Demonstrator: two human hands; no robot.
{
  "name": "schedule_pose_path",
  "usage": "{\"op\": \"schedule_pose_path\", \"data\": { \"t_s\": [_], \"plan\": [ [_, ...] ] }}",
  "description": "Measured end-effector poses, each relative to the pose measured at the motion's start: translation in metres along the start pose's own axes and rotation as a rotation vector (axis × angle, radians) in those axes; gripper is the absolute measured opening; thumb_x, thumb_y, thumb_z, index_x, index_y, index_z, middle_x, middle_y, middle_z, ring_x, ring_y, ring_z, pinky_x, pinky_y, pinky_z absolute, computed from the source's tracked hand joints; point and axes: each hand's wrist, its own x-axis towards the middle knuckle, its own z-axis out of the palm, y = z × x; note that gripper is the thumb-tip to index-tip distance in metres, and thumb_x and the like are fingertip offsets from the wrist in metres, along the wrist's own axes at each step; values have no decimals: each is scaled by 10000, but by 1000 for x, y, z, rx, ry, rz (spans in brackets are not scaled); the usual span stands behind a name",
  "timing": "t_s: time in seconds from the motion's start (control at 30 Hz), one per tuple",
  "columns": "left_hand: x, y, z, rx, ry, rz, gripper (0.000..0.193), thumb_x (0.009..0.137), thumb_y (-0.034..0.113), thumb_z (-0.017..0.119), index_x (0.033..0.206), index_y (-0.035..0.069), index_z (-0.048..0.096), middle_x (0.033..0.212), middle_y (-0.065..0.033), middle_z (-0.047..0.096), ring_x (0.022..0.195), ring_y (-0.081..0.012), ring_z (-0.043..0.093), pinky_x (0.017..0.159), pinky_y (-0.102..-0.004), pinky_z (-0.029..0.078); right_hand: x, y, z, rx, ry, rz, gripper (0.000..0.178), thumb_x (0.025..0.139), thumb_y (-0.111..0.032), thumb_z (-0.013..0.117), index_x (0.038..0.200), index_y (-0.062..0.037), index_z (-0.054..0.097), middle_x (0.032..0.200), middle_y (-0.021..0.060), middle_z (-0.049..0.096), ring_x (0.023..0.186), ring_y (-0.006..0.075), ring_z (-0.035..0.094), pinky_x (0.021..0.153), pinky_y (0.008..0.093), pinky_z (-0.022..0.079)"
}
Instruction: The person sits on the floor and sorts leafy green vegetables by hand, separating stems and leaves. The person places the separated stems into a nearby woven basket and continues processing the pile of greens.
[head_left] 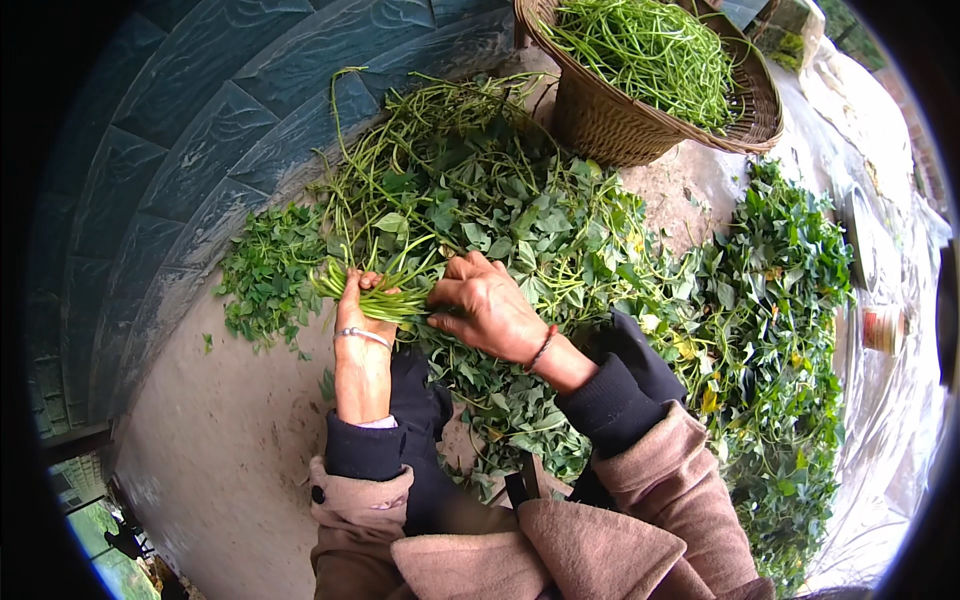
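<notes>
My left hand [356, 312] is closed around a loose bunch of green leaf stems [402, 302], which stick out on both sides of its fingers. At the right end of that bunch, my right hand [488, 308] is pinched with bent fingers on stem ends; its fingertips are partly hidden. Beneath and beyond both hands spreads a heap of leafy green vines [520, 215], with long bare stems trailing at its far left side.
A woven wicker basket [600, 115] full of stripped green stems [650, 55] stands at the far right. A small leaf pile [270, 270] lies left, against a dark tiled wall [200, 130]. More leaves [775, 330] and crumpled clear plastic sheeting [890, 400] line the right.
</notes>
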Motion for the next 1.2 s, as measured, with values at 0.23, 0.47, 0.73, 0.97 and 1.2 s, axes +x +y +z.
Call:
{"op": "schedule_pose_path", "data": {
  "t_s": [0.23, 0.47, 0.73, 0.97, 1.2],
  "plan": [
    [-1, -5, 5, -19, -4, 0, 222, 997, 302, 484, 834, 151, 493, 698, 54, 457, 683, -105, 449, 665, -305, 416, 0, 2, 4, -31, 61, -11, 119, 713, -136, 684, 799, -61, 649, 814, 81, 542, 878, 284, 528, 746, 421, 422],
    [-2, -1, 2, -68, 21, 10, 252, 992, 317, 493, 806, 147, 477, 702, 54, 455, 690, -119, 440, 678, -313, 399, 9, 11, -13, 36, 410, 261, 150, 734, -88, 629, 875, -51, 668, 857, 107, 586, 871, 293, 545, 744, 404, 438],
    [-4, -8, 7, -112, -102, 75, 237, 977, 236, 521, 795, 95, 465, 809, -9, 503, 782, -165, 473, 744, -317, 423, 2, -6, 4, 99, 174, 55, 178, 739, -192, 737, 872, -96, 670, 887, 66, 555, 911, 268, 506, 757, 396, 389],
    [-13, -14, 21, -89, -168, 41, 191, 975, 218, 529, 826, 109, 482, 798, -1, 510, 776, -152, 489, 754, -309, 436, 3, -5, 9, 68, 241, 77, 216, 689, -116, 729, 884, -84, 642, 919, 76, 536, 920, 280, 501, 759, 392, 388],
    [-16, -21, 31, -38, -170, 18, 159, 984, 219, 514, 875, 104, 505, 789, 13, 513, 778, -139, 513, 739, -306, 465, 3, -5, 7, -130, 259, 6, 234, 650, -76, 686, 865, -70, 595, 885, 79, 523, 889, 280, 497, 772, 395, 382]
  ]
}}
